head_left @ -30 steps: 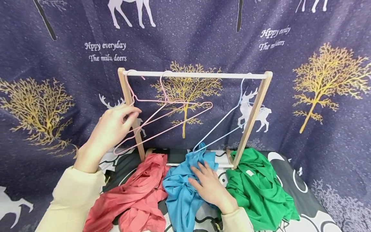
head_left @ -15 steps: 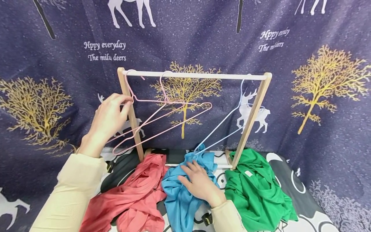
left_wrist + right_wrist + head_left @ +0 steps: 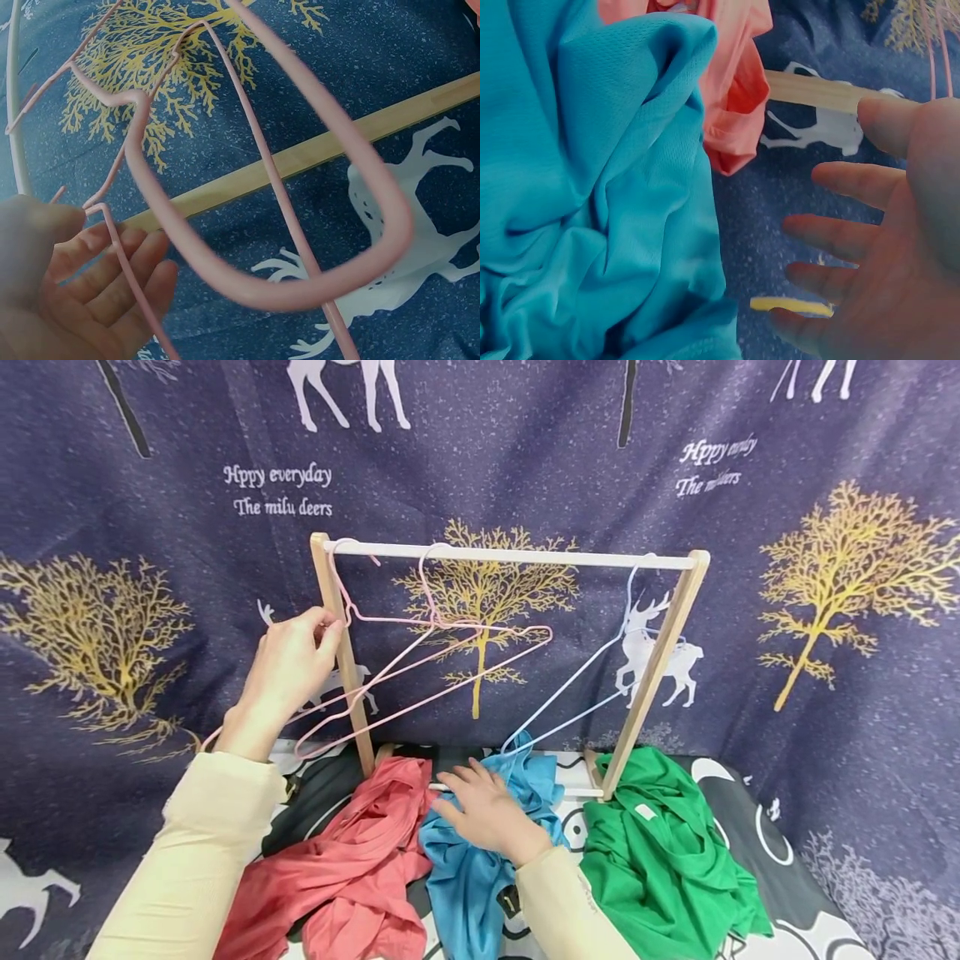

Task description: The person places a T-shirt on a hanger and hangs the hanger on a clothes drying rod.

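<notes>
My left hand [image 3: 288, 664] pinches a pink clothes hanger [image 3: 375, 619] below its hook at the rail's left end. In the left wrist view, the thumb and fingers [image 3: 141, 251] meet at its neck. A second pink hanger [image 3: 424, 583] hangs just to the right. Low in the middle, my right hand [image 3: 487, 810] is spread over a crumpled blue garment [image 3: 468, 868]. The right wrist view shows its fingers extended and apart from the blue cloth [image 3: 622, 187], holding nothing. A light blue hanger [image 3: 627, 610] hangs at the right, its lower end reaching the blue garment.
A small wooden rack with a white rail [image 3: 525, 557] stands against the deer-print backdrop. A red garment [image 3: 360, 868] lies crumpled at the left and a green one [image 3: 667, 860] at the right, both on a black-and-white patterned cloth [image 3: 795, 893].
My left hand has moved up and left to the hanger's neck, and that hanger's left end has swung outward. My right hand has slid left over the blue garment.
</notes>
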Available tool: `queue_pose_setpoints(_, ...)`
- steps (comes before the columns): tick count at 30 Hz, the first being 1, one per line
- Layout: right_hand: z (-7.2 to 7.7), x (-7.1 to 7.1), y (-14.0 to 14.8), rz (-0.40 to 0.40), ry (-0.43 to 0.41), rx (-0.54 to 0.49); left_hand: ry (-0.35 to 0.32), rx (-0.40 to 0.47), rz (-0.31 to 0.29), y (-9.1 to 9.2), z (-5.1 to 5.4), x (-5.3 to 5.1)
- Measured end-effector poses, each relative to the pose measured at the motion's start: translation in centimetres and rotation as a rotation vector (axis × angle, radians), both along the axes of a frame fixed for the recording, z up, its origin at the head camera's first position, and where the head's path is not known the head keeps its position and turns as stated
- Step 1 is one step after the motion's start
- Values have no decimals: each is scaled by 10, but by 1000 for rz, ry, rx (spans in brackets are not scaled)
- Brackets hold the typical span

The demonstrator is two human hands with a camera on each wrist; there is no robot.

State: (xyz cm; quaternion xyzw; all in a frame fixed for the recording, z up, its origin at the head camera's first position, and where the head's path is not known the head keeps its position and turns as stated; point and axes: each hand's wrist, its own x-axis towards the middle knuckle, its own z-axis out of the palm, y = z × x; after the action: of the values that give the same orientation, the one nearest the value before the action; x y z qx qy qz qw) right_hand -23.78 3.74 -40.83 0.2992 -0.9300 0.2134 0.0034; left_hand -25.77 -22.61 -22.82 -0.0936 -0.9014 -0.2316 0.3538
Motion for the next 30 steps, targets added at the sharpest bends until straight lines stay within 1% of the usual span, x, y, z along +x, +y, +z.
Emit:
queue_pose_setpoints(3, 1, -5, -9, 21, 8, 31, -14, 1, 5, -1, -2, 1)
queue_pose_setpoints(6, -2, -11, -17, 51, 27, 54, -28, -1, 0, -2, -5, 2)
queue_pose_setpoints(12, -10, -23, -26, 76, 93, 172, -62, -17, -2, -5, -13, 4)
queue_pose_setpoints(15, -11, -28, -29, 89, 127, 218, -93, -20, 21, -5, -15, 5)
queue_pose_setpoints(20, -11, -36, -34, 114, 154, 245, -129, -18, 83, -8, -18, 10)
queue_pose_setpoints(23, -12, -39, -38, 126, 179, 269, -120, -8, 91, -8, -20, 11)
queue_pose_setpoints(30, -15, -41, -42, 124, 247, 302, -70, 10, 74, -6, -21, 9)
